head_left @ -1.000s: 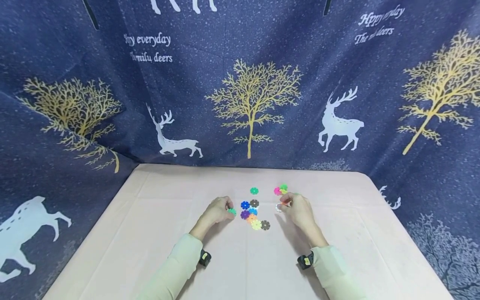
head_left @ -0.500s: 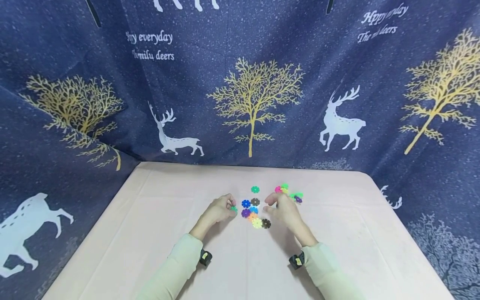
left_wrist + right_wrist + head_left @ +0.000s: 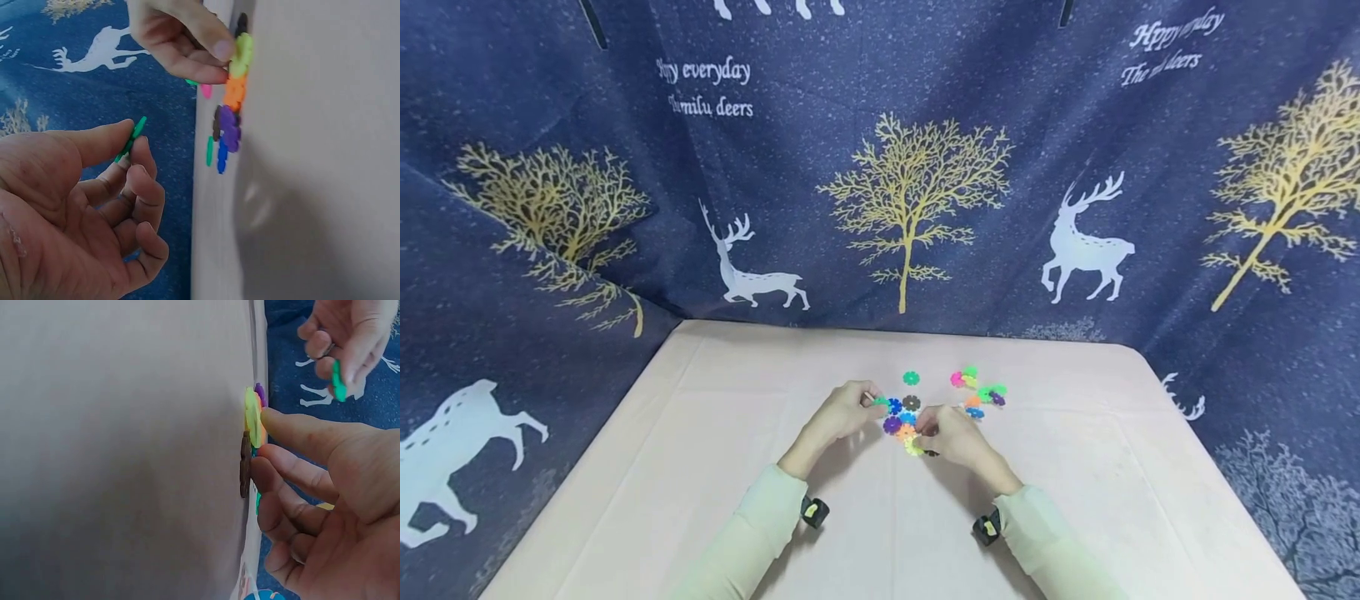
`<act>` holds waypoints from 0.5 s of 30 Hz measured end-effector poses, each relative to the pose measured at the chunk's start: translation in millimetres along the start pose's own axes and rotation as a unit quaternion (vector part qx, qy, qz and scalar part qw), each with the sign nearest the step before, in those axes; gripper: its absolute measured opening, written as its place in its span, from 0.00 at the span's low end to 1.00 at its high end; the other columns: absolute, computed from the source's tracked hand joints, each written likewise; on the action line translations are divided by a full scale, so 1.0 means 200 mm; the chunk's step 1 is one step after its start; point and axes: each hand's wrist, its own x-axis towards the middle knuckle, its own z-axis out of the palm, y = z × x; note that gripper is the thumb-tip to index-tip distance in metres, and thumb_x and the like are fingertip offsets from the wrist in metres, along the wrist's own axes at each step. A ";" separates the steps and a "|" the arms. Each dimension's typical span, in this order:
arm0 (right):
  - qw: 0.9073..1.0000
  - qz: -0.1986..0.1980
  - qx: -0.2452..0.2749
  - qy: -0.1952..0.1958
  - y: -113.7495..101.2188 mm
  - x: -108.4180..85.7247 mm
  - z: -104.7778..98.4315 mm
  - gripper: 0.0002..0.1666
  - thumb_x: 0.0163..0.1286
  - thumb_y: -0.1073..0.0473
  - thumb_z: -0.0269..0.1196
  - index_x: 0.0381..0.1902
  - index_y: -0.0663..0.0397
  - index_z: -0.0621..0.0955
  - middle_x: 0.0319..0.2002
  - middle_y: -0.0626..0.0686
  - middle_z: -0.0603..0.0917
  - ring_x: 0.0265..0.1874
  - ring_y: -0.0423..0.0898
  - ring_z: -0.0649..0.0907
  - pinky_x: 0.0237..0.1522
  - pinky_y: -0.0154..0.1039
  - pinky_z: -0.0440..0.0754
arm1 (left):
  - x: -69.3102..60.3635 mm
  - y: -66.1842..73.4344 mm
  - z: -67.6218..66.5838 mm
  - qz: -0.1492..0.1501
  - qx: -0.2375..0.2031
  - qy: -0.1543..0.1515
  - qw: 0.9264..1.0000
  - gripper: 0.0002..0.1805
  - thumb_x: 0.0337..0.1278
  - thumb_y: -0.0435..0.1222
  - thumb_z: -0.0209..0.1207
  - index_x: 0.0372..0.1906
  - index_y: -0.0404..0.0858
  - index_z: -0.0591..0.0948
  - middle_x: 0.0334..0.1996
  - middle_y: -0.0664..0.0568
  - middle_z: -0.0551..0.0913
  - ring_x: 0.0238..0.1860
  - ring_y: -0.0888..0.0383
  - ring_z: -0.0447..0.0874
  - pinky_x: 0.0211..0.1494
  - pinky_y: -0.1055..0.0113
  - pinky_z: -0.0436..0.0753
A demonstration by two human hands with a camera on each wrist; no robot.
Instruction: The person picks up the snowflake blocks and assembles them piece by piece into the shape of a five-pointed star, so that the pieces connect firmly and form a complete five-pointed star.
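Note:
My left hand [image 3: 842,410] pinches a green notched building disc [image 3: 131,140] between thumb and index finger, raised off the table at the left of the disc cluster; its other fingers curl loosely. My right hand [image 3: 958,437] is at the near right of the cluster, thumb and index finger pinching the edge of a yellow disc [image 3: 252,419], which looks slightly tilted. A dark brown disc [image 3: 245,465] lies right beside those fingers, partly covered in the head view. Orange [image 3: 906,431], purple [image 3: 891,425], blue [image 3: 895,406] and light blue [image 3: 907,417] discs lie close together just beyond.
A single green disc [image 3: 912,378] and a brown disc [image 3: 912,402] lie farther back. To the right are a pink disc [image 3: 957,379] and several others, including a purple one [image 3: 997,398] and a blue one [image 3: 974,412]. A patterned blue cloth [image 3: 760,167] hangs behind the pale table [image 3: 737,375].
My right hand has released an orange-and-blue group at the right and moved left and nearer to the yellow disc. My left hand has shifted rightward and slightly away with its green disc.

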 end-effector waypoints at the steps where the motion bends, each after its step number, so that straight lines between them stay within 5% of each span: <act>1: 1.000 0.002 0.000 -0.002 0.00 0.00 0.00 0.09 0.58 0.58 0.75 0.35 0.48 0.84 0.29 0.42 0.84 0.31 0.39 0.81 0.41 0.43 0.82 | 0.00 0.01 0.00 0.002 0.000 0.000 1.000 0.09 0.60 0.37 0.66 0.43 0.39 0.83 0.32 0.53 0.82 0.32 0.57 0.78 0.39 0.63 0.78; 15: 1.000 -0.003 -0.021 -0.022 0.00 -0.01 0.00 0.12 0.54 0.59 0.77 0.28 0.49 0.82 0.24 0.42 0.80 0.25 0.39 0.78 0.35 0.38 0.79 | -0.03 0.08 -0.02 0.016 0.008 -0.001 1.000 0.09 0.65 0.40 0.64 0.42 0.38 0.83 0.28 0.55 0.83 0.30 0.59 0.78 0.34 0.66 0.78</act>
